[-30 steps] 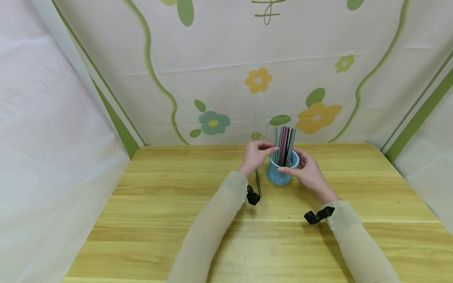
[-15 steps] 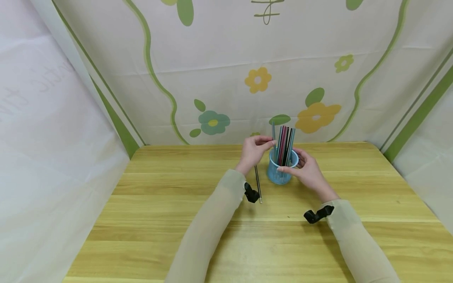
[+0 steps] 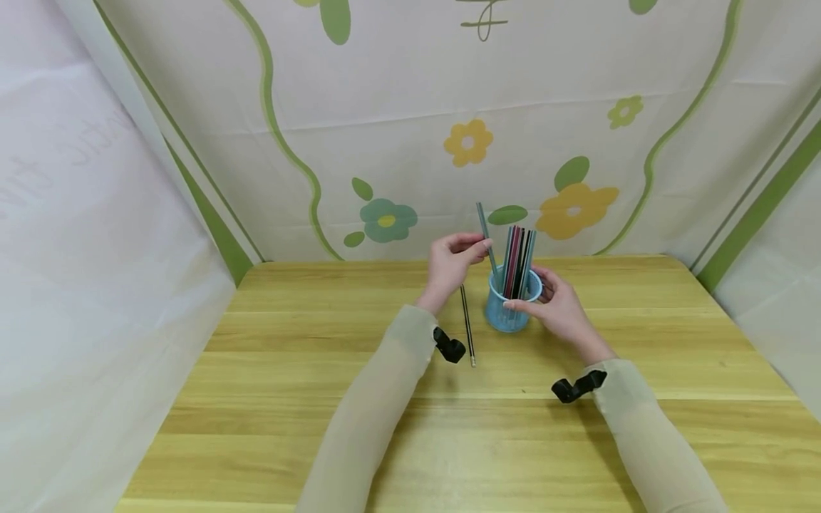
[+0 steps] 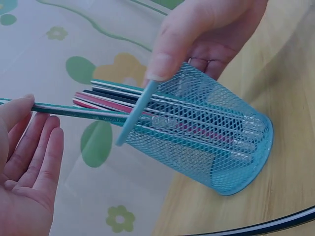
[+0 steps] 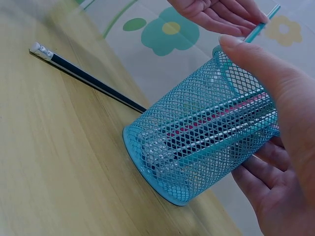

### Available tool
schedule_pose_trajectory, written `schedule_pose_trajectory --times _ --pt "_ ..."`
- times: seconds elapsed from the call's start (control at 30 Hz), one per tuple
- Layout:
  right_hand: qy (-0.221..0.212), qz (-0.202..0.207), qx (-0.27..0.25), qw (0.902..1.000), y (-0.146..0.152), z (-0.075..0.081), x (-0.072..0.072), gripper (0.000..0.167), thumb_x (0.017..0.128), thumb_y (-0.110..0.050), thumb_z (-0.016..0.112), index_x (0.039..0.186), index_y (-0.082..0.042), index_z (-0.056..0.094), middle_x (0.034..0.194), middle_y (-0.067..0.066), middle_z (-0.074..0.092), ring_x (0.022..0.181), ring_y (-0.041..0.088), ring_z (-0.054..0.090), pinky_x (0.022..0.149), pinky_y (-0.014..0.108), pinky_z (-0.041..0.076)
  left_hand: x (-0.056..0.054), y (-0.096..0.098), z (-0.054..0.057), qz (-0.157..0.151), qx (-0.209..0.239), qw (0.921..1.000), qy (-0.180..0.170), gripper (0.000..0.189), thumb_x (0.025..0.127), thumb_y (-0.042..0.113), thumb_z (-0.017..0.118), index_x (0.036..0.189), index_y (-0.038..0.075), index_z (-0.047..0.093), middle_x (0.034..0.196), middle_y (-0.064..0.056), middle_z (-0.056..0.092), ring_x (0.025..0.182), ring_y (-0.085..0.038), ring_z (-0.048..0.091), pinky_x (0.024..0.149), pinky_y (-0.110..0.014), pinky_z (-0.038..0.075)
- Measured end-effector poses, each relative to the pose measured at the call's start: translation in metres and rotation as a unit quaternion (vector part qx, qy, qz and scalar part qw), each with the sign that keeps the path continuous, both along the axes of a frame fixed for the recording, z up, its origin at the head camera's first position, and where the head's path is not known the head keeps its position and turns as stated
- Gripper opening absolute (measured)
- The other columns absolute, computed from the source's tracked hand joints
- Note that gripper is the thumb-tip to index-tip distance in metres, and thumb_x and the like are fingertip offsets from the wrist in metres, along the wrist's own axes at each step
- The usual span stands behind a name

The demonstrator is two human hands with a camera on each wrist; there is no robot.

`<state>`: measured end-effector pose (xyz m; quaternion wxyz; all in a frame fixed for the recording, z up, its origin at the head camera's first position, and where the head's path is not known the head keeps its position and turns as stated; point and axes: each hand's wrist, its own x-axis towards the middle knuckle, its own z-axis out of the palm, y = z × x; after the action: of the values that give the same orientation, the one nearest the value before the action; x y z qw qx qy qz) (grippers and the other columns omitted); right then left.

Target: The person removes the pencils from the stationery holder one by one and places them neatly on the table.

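Note:
A light blue mesh pen cup (image 3: 505, 315) stands on the table holding several upright pencils (image 3: 517, 262), teal, dark red and black. My right hand (image 3: 566, 311) grips the cup from the right, thumb at the rim and fingers round the far side. Between thumb and fingertips my left hand (image 3: 447, 269) pinches a teal pencil (image 3: 483, 221) near its upper part. That pencil leans to the left and its lower end is inside the cup, as the left wrist view also shows. A black pencil (image 3: 467, 328) with a white eraser (image 5: 42, 50) lies on the table left of the cup.
The wooden table (image 3: 269, 399) runs up to a white cloth backdrop (image 3: 385, 100) printed with flowers, close behind the cup. Cloth walls stand on both sides. Each wrist carries a small black camera mount (image 3: 577, 387).
The left hand has drawn the teal pencil upward and to the left, away from the other pencils, and it now tilts more. The right hand and the cup stay in place.

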<state>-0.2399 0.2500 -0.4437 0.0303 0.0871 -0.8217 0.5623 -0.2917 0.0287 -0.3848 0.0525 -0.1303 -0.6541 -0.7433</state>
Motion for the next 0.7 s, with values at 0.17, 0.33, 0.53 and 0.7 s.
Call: schedule_pose_trajectory --times 0.17,0.33,0.53,0.7 --pt "-0.008 0.006 -0.002 0.9999 0.000 0.002 0.001 0.092 0.084 -0.025 0.088 0.155 -0.002 0.034 0.146 0.019 0.051 0.132 0.033 0.052 0.112 0.043 0.040 0.004 -0.005 0.004 0.019 0.016 0.9997 0.004 0.017 0.089 0.012 0.082 0.102 0.002 0.077 0.090 -0.006 0.075 0.082 -0.023 0.074 0.080 -0.039 0.062" --pt "-0.008 0.007 -0.004 0.9999 0.000 0.002 0.001 0.093 0.084 -0.024 0.088 0.156 -0.002 0.034 0.146 0.020 0.050 0.132 0.034 0.051 0.113 0.044 0.039 0.009 -0.010 0.010 0.033 0.040 0.9986 0.010 0.018 0.088 0.013 0.083 0.100 0.001 0.077 0.090 -0.008 0.075 0.083 -0.031 0.074 0.076 -0.035 0.062" --pt "-0.010 0.002 0.002 0.9999 0.000 0.000 0.001 0.092 0.084 -0.027 0.088 0.154 -0.001 0.035 0.145 0.019 0.051 0.131 0.033 0.052 0.112 0.041 0.041 0.011 -0.020 0.020 0.041 0.069 0.9966 0.018 0.018 0.087 0.012 0.083 0.098 0.000 0.076 0.090 -0.011 0.075 0.082 -0.037 0.074 0.075 -0.036 0.063" --pt "-0.009 -0.005 -0.001 0.9999 0.001 0.000 0.000 0.091 0.083 -0.026 0.089 0.153 -0.002 0.037 0.144 0.019 0.053 0.131 0.033 0.053 0.111 0.036 0.042 0.012 -0.029 0.028 0.036 0.103 0.9938 0.020 0.018 0.087 0.009 0.083 0.099 -0.003 0.075 0.092 -0.016 0.074 0.079 -0.030 0.074 0.074 -0.040 0.063"
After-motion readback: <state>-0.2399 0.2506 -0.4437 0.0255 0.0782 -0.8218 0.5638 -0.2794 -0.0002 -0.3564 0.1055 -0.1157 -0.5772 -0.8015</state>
